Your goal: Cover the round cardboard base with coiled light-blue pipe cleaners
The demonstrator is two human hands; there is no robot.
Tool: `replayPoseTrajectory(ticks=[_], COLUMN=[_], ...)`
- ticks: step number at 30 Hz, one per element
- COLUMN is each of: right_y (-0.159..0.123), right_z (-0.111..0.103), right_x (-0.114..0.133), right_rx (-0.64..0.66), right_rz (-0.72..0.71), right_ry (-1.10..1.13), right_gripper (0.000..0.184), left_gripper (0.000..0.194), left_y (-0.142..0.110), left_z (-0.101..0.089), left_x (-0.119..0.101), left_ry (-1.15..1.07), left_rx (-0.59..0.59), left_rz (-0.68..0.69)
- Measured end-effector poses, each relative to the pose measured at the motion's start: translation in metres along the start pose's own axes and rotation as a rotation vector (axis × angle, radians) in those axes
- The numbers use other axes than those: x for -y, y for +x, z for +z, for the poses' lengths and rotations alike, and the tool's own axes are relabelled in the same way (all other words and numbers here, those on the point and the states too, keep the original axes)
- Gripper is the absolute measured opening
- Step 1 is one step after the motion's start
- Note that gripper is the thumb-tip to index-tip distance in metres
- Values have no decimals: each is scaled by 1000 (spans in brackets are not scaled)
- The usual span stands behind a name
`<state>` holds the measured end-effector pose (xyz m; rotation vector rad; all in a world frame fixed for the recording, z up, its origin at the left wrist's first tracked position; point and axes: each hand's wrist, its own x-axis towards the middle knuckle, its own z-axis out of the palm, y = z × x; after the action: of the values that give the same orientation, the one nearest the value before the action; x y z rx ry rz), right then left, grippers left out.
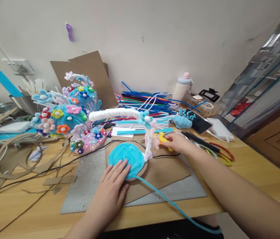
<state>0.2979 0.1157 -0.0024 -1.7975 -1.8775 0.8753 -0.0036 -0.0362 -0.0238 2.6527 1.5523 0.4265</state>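
Note:
My left hand [112, 182] lies with its fingers outstretched on a flat blue coil of fuzzy pipe cleaner [127, 154], wound in a spiral on a round cardboard base. From the coil a loose blue tail [169, 199] runs toward the table's front right edge. My right hand [177, 142] is closed on a yellow glue gun [164, 138], just right of the coil. A white wrapped handle with flowers [116, 114] arches up behind the coil and partly hides the glue gun. Beneath the coil is a cardboard sheet [172, 169] on a grey cutting mat [80, 189].
Flower-covered blue pieces [72, 122] stand at the left. Bundles of pipe cleaners [144, 99] lie along the wall, near a bottle [182, 89]. A phone [198, 120], power bank [220, 129] and pliers [214, 147] are on the right. Cardboard offcuts [59, 180] and a black cord [62, 164] cross the left.

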Motion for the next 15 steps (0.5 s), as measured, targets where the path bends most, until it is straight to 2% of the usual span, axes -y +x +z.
replayPoseTrajectory(ticks=[3, 6, 9, 12, 15], right_y=[-16, -36, -53, -65, -77], right_z=[-9, -19, -27, -32, -35], right_x=[-5, -12, -18, -21, -23], right_rx=[-11, -34, -104, -167, -120], right_rz=[-4, -11, -40, -86, -140], right_ry=[213, 457, 675, 826, 973], right_gripper=[30, 33, 34, 28, 27], left_gripper=[55, 49, 40, 38, 40], left_y=[-2, -5, -7, -7, -6], left_z=[-1, -1, -1, -2, -3], left_x=[0, 0, -1, -2, -3], left_ry=[-23, -85, -151, -173, -176], left_rx=[8, -36, -92, -91, -70], left_rz=[4, 5, 16, 21, 12])
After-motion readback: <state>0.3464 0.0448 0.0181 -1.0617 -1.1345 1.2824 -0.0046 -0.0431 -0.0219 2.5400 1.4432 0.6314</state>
